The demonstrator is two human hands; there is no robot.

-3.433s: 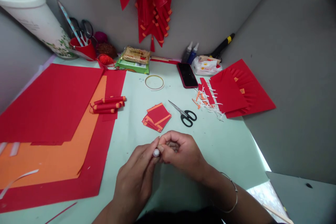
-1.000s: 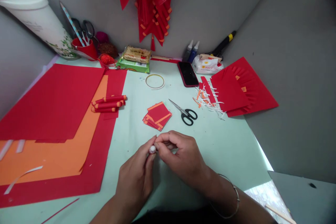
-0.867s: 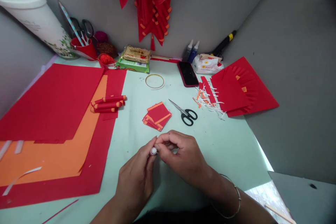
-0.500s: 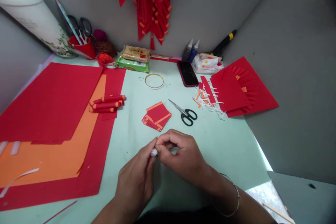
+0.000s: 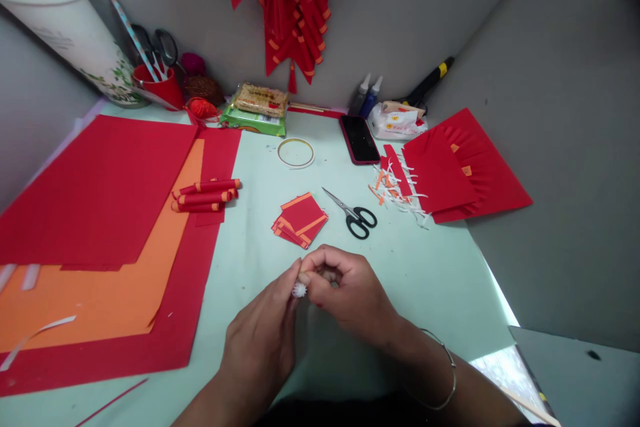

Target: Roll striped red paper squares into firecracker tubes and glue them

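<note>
Close together above the front middle of the table are my left hand (image 5: 263,323) and my right hand (image 5: 347,297). Between their fingertips shows the end of a small white ribbed round piece (image 5: 299,289), its rim toothed like a gear; the rest of it is hidden. The fingers of my left hand are closed around it. My right thumb and index finger pinch at its upper side. Just beyond the hands lies a stack of red paper pieces with orange strips (image 5: 301,219). Black-handled scissors (image 5: 356,219) rest to its right, blades apart slightly or closed, I cannot tell.
Red sheets (image 5: 115,193) and orange sheets (image 5: 165,267) cover the left side, with several red paper rolls (image 5: 207,196) on their edge. Farther back are a tape ring (image 5: 295,153), a phone (image 5: 359,139) and a red cup (image 5: 165,90). Paper scraps (image 5: 393,187) lie right.
The small white piece has turned slightly and shifted a little to the right between my fingers. Both hands stay together; the view has moved slightly.
</note>
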